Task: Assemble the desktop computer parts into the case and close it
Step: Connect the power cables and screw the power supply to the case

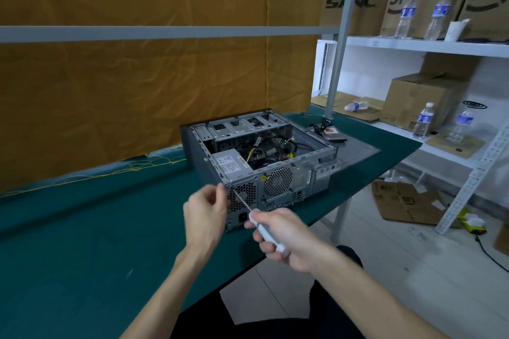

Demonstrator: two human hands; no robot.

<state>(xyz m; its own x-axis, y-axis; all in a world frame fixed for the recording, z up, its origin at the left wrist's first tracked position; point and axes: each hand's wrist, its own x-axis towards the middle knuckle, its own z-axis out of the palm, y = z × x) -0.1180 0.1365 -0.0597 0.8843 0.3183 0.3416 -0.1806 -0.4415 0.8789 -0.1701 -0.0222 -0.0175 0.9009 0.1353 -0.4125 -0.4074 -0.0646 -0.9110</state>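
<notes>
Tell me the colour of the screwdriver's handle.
White, on the screwdriver gripped by the right hand; head view.

One computer case (259,162) and one screwdriver (264,224) are on one green table (68,242). Two hands are at work. Five water bottles (407,15) show on the shelves, and perhaps six cardboard boxes (424,99).

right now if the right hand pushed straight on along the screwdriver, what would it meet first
The right hand points its screwdriver at the computer case; it would likely meet the rear panel's top-left corner screw, beside the left hand.
</notes>
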